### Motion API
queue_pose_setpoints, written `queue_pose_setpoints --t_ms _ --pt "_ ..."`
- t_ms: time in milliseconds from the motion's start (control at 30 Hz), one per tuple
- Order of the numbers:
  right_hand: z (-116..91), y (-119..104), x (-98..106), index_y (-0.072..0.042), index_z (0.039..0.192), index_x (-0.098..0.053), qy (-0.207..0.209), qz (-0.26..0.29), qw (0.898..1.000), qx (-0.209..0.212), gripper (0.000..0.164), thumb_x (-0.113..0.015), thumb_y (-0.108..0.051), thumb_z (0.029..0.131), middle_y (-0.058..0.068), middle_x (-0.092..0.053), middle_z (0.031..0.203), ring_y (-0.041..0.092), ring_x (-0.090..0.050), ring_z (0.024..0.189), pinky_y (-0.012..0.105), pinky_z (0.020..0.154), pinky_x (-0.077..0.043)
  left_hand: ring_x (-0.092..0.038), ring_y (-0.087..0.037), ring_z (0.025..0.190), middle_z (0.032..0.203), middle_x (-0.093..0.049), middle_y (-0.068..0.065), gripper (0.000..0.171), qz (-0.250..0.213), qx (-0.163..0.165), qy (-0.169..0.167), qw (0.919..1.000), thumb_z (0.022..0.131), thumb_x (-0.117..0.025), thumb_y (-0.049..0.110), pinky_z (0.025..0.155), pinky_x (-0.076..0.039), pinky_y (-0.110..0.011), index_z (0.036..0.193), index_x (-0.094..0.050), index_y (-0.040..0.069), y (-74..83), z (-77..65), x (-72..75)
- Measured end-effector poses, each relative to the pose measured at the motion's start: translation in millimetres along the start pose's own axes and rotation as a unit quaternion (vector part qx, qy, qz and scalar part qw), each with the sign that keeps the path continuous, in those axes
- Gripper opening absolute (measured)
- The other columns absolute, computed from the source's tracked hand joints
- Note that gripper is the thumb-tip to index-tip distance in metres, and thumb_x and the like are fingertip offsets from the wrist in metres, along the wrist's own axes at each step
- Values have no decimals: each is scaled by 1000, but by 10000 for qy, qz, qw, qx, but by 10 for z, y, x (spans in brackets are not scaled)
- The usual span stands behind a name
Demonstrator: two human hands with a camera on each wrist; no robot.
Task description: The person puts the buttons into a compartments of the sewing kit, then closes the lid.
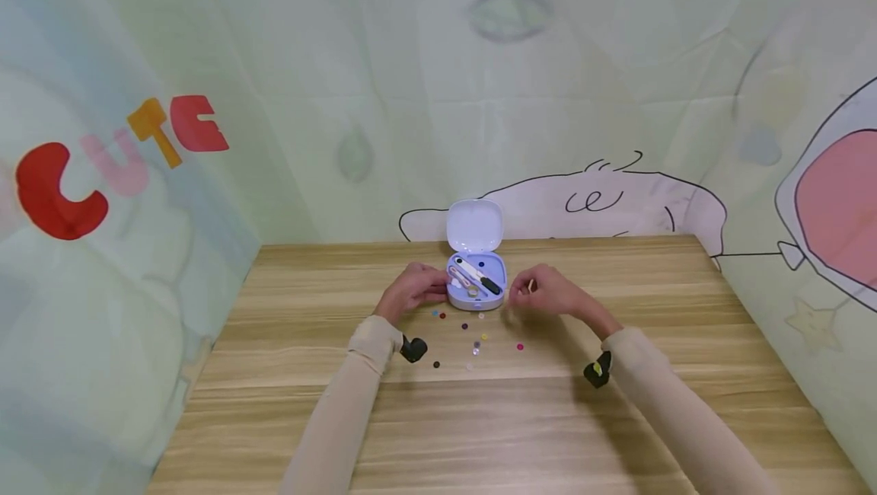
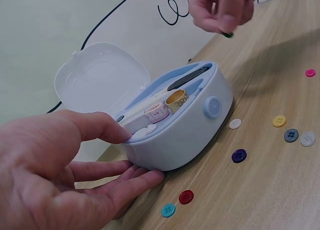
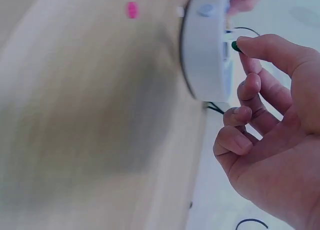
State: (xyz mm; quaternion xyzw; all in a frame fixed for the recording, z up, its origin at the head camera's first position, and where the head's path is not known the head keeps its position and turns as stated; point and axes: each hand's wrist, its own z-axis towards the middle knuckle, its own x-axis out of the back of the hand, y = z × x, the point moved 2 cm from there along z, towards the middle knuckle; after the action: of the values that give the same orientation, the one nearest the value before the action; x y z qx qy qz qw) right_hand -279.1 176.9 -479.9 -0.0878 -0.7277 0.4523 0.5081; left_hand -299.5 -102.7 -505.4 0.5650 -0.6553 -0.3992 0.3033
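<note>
Green and round, a small button (image 2: 227, 35) is pinched by the right hand (image 1: 548, 291), near the right side of an open pale-blue-and-white plastic box (image 2: 195, 135); the left hand (image 1: 415, 288) is spread against its left side. The button could be dropped if the pinch slackened — or the box tipped by a hard press on its rim. Inside are held a gold metal thimble (image 2: 176, 101), a pink-and-white tape roll (image 2: 156, 112), a black-and-white tool (image 1: 479, 276) and a dark round button (image 1: 482, 264).

case (image 1: 476, 304) on table (image 1: 438, 434) | lid (image 1: 475, 225) behind | buttons (image 1: 464, 326) in front | thimble (image 2: 176, 102), tape (image 2: 157, 112) inside
</note>
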Motion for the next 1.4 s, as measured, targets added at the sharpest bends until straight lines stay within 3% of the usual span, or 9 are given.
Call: queue_pose_setpoints --t_ms 300,533,800,967,1167,1267,1400 --pt "216 -128 140 -11 101 -75 606 577 9942 -679 15 -75 -25 97 4 -61 91 25 -51 89 32 70 -44 -71 -26 99 116 -70 -25 32 -42 65 23 10000 100 -66 2 95 -61 -39 128 -60 -12 0 4 18" --pt "418 -122 99 -8 109 -75 1214 1204 9771 -1265 24 -74 -28 98 9 -66 105 27 -53 101 35 83 -49 -70 -25 96 116 -70 -25 33 -65 38 12 10000 99 -66 0 95 -61 -39 128 -59 -13 11 -11 11" --pt "604 -75 11 -5 111 -74 1487 1699 9597 -1671 21 -73 -23 99 11 -70 112 28 -56 105 37 92 -50 -70 -24 94 115 -71 -25 31 -66 16 1 10000 99 -66 0 94 -62 -38 127 -61 -13 11 -8 7" --pt "606 -71 -19 -5 118 -74 1510 1673 9601 -1656 27 -72 -24 100 13 -68 118 28 -56 107 39 94 -50 -70 -24 95 116 -71 -25 30 -53 2 20 10000 100 -66 1 94 -62 -39 126 -61 -13 4 0 1" --pt "511 -46 -8 -13 131 -69 1411 1386 9654 -1699 40 -72 -37 99 12 -63 125 31 -54 112 43 95 -52 -70 -24 94 116 -71 -25 30 -79 7 7 10000 99 -66 0 95 -61 -39 127 -61 -13 1 -4 -8" --pt "447 -47 27 -14 133 -68 1369 1169 9696 -1655 43 -74 -39 97 12 -63 119 30 -54 107 39 87 -51 -70 -23 93 115 -71 -25 31 -85 16 5 10000 99 -66 0 95 -61 -39 127 -61 -13 -1 2 -5" --pt "345 -48 68 -11 133 -68 1273 868 9807 -1202 45 -76 -34 96 11 -61 106 28 -53 98 35 74 -46 -70 -24 94 116 -71 -25 31 -69 18 -9 10000 99 -66 0 95 -61 -39 127 -61 -13 -3 9 -3"
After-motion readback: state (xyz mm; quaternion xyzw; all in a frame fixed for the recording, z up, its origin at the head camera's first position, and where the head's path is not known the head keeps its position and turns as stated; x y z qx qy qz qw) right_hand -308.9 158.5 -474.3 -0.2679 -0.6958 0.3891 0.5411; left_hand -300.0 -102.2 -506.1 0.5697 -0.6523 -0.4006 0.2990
